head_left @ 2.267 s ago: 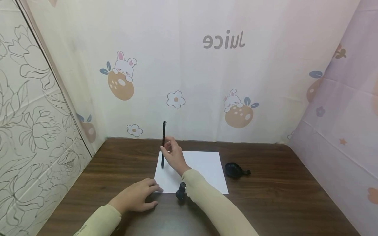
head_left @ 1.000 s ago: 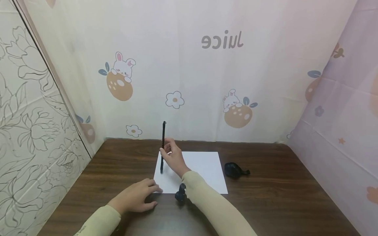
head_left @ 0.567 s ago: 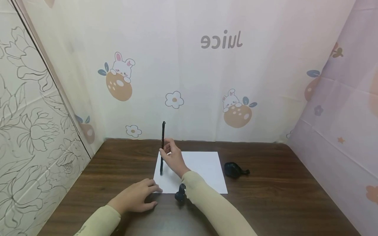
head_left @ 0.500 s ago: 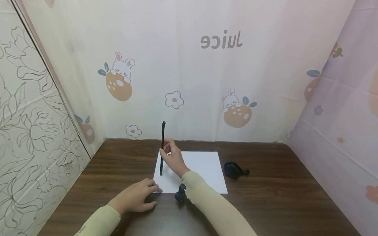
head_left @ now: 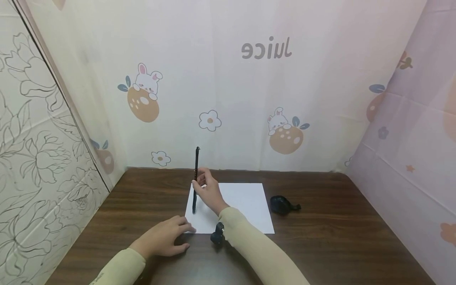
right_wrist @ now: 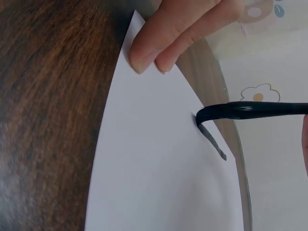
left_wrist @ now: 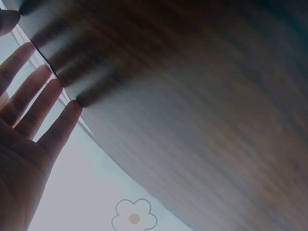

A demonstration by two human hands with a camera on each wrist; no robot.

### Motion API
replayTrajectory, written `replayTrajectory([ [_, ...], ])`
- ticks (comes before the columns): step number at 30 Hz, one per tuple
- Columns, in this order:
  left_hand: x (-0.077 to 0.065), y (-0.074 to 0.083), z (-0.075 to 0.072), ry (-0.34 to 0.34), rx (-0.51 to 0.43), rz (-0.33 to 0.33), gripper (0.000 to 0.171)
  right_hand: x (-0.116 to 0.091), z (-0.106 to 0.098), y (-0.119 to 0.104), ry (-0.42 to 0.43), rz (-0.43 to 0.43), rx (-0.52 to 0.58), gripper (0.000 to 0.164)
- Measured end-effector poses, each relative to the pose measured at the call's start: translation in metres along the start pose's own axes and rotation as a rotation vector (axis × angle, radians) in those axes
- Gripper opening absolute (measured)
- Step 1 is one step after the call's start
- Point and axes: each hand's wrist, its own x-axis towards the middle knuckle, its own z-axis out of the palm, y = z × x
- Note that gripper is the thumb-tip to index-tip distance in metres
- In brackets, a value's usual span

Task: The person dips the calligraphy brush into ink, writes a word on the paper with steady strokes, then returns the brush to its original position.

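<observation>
My right hand [head_left: 211, 193] pinches a black writing brush [head_left: 196, 162] at mid-handle, held nearly upright over the left part of a white paper sheet [head_left: 246, 204]. In the right wrist view the brush's bristles [right_wrist: 204, 114] bend against the paper, and a short dark ink stroke [right_wrist: 214, 142] trails from them. My left hand [head_left: 165, 237] lies flat with fingers spread, fingertips resting on the sheet's near left corner and thumb on the table. The left wrist view shows its extended fingers [left_wrist: 61, 126], with neither brush nor stroke in sight.
To the right of the sheet sits a shiny black rounded dish [head_left: 280, 205] with a short stub. The dark wooden table [head_left: 320, 245] ends at a patterned curtain [head_left: 231, 79] behind. A small black camera [head_left: 217, 234] hangs at the right wrist.
The brush tip has moved down the sheet toward me, slowly over the last half second, with my right hand shifting slightly. My left hand has stayed on the corner.
</observation>
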Motion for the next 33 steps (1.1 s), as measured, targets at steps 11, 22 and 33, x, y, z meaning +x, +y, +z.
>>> replayTrajectory([
  [11,0.0,0.0,0.001,0.011,0.006,0.01,0.034,0.002,-0.001,-0.002,0.017,-0.016,-0.041,0.034],
  [22,-0.001,-0.001,0.003,0.045,0.016,0.031,0.034,0.009,-0.008,-0.008,0.06,-0.099,-0.042,0.034],
  [33,0.0,0.002,0.0,0.022,0.016,0.004,0.034,0.015,-0.02,-0.008,0.135,-0.096,-0.079,0.035],
])
